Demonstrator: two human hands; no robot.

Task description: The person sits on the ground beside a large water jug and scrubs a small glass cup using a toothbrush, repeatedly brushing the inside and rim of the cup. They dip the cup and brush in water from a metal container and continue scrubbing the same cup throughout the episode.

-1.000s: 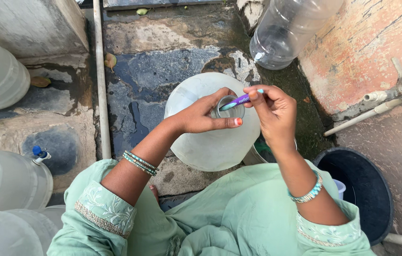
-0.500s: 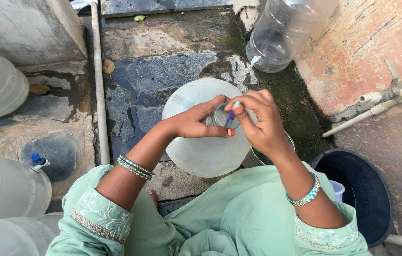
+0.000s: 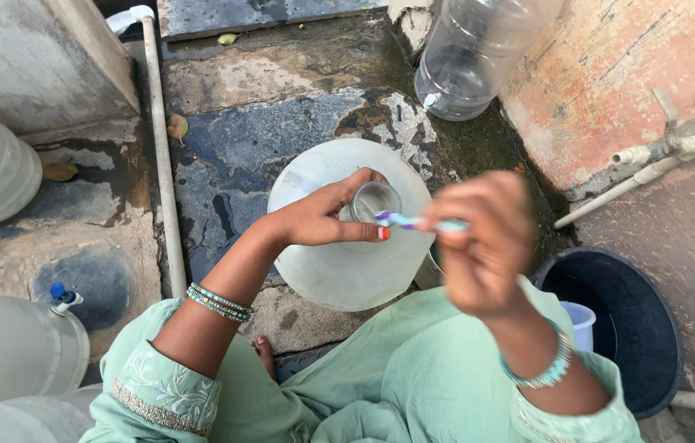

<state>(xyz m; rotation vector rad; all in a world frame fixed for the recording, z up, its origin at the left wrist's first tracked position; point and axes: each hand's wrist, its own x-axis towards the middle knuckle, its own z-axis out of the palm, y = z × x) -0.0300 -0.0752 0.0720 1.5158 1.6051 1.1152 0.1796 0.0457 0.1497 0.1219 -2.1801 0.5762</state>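
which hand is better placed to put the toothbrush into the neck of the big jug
Right. The right hand already holds the toothbrush, whose tip hangs beside the open neck of the jug. The left hand is wrapped around that neck, steadying it.

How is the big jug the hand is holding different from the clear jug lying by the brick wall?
The held jug stands upright with its open neck facing up; the clear jug lies tilted against the wall. The held jug looks milky white, while the clear jug is see-through. The left hand grips the held jug's neck; nothing touches the clear jug. Both are big plastic water jugs.
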